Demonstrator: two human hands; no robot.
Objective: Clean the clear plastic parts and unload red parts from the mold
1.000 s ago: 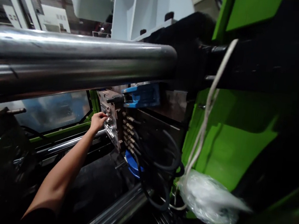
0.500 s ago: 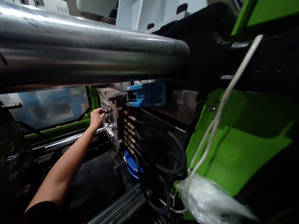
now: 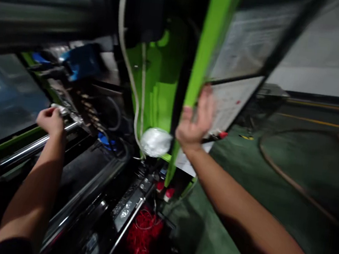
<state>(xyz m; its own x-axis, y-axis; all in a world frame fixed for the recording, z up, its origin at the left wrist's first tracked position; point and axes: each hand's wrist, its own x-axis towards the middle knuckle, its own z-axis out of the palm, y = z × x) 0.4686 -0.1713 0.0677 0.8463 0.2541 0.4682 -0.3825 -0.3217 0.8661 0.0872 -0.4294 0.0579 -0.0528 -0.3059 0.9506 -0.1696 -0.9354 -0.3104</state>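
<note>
My left hand (image 3: 49,120) reaches into the machine, its fingers curled closed beside the metal mold (image 3: 75,103). What those fingers hold, if anything, is hidden; a pale shiny spot shows just beyond them. Brass hose fittings (image 3: 88,106) with dark hoses line the mold's near side. A blue clamp (image 3: 81,60) sits above it. On the right, my right hand (image 3: 198,120) is raised with fingers extended, against or just beside the green door edge (image 3: 200,61). Motion blur hides whether it touches.
A thick steel bar (image 3: 36,1) crosses the upper left. A pale cable (image 3: 130,68) hangs down near a clear plastic bundle (image 3: 155,142). Red pieces (image 3: 144,233) lie below the rails. Outside, a hose (image 3: 292,181) curves over the green floor (image 3: 232,217).
The view has swung right, bringing the door and floor into sight. My right hand has appeared at the door edge. My left hand remains near the mold.
</note>
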